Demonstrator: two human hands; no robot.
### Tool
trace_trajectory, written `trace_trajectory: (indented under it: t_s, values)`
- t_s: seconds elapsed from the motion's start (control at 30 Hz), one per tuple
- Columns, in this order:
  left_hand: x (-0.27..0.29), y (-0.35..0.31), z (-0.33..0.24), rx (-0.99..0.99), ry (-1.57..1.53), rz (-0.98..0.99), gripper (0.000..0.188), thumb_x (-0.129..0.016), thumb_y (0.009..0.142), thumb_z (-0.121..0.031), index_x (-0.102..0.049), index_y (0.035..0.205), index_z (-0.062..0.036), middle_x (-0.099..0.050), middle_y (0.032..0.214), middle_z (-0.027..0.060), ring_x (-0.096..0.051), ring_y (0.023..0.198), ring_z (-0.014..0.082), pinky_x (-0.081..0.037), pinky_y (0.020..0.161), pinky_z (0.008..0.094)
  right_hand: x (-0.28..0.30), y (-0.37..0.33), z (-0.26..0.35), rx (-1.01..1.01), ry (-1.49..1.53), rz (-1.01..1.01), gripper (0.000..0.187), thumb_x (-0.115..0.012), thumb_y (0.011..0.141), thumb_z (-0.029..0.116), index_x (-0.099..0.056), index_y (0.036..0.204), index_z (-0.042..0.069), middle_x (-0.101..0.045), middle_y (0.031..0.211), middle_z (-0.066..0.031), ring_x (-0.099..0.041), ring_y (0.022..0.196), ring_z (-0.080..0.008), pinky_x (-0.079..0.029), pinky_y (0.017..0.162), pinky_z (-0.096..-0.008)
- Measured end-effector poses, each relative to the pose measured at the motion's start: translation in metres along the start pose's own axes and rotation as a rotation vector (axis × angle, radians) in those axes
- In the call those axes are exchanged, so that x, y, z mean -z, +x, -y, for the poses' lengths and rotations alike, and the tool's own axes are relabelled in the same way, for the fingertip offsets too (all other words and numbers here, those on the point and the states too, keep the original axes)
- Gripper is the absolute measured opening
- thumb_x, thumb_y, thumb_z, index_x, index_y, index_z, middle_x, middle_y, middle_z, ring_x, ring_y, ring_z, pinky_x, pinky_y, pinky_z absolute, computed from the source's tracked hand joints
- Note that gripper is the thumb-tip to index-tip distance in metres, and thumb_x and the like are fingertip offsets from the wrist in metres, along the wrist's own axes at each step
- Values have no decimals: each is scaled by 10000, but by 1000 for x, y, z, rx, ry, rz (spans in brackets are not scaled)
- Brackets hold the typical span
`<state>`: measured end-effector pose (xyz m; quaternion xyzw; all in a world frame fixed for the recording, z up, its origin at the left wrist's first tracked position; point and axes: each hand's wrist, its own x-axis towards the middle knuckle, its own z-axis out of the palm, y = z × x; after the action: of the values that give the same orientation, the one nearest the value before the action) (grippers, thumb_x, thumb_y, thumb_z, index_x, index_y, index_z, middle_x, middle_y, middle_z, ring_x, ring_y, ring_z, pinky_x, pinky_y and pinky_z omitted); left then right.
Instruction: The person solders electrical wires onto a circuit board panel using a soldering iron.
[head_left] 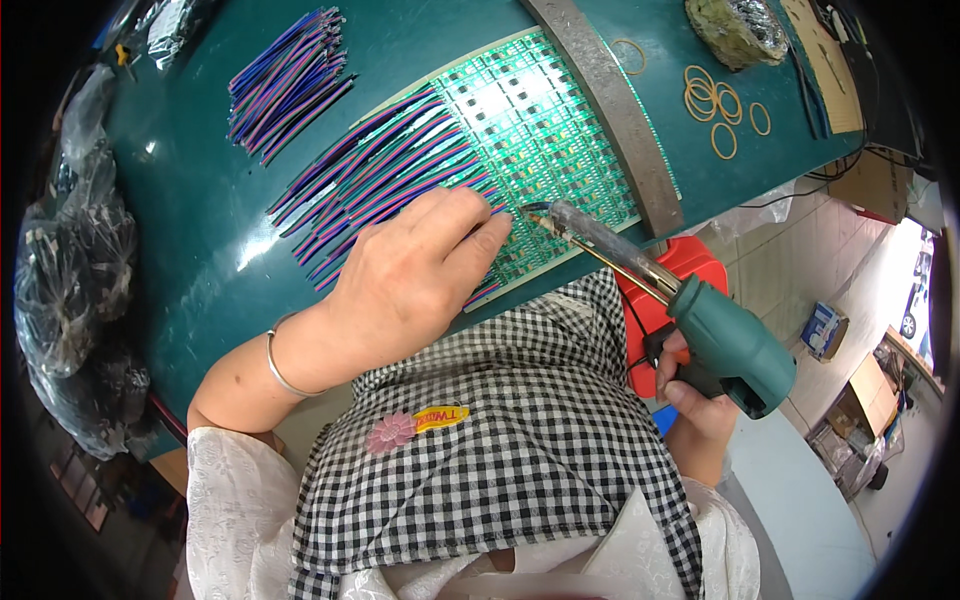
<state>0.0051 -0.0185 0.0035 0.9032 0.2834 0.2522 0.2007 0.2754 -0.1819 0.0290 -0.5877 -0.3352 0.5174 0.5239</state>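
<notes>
Centre of the frame, the left hand (pixel 405 270) has fingertips pinched on multicoloured wires (pixel 380 165) at the green circuit-board panel (pixel 550 120), upper centre. Lower right, the right hand (pixel 702 412) grips a soldering gun (pixel 735 345), tip just beside those fingertips! A metal bar (pixel 622 115) crosses the panel.

Single head-worn fisheye view, left unit of a pair, facing steeply down at close range, desk (pixel 200 215) across upper frame, apron (pixel 480 490) at lower centre, left hand (pixel 415 265) and right hand (pixel 700 408) within view, floor (pixel 785 255) at right, dark curved rim.
</notes>
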Motion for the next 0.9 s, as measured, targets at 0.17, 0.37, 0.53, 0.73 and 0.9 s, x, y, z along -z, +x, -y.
trace_trajectory:
  t_s: [0.17,0.37,0.53,0.73,0.9]
  values:
    - [1,-1,1,-12,12,-10,302,-696,714,29,-693,1016,33,-603,887,105,-632,754,248,-530,613,332,5,10,-6,17,-80,120,508,-776,679,102,-557,1100,-77,-570,753,-118,-558,562,-175,-451,485,-264]
    - [1,0,2,-21,-7,-6,311,-698,711,30,-690,1021,37,-602,888,109,-631,752,250,-530,614,336,16,7,-12,11,-212,150,427,-773,668,117,-538,992,-33,-551,731,-107,-542,523,-173,-445,482,-267]
    - [0,-1,2,-14,-18,-1,309,-697,711,28,-685,1020,42,-599,884,110,-629,749,253,-527,610,340,3,11,-1,-10,-7,57,518,-785,649,127,-547,1061,-76,-571,755,-129,-542,500,-174,-446,438,-256]
    - [0,-1,1,-12,-6,5,308,-695,714,23,-681,1021,44,-598,887,113,-628,752,255,-525,610,343,2,11,4,-14,-4,50,634,-785,658,134,-519,1175,-119,-587,756,-141,-548,490,-174,-458,421,-254]
    - [1,0,1,-18,-16,2,304,-689,718,23,-679,1022,43,-598,891,113,-629,757,256,-524,614,343,7,8,-6,53,-34,55,648,-784,676,120,-507,1219,-99,-581,804,-136,-543,492,-175,-455,435,-260]
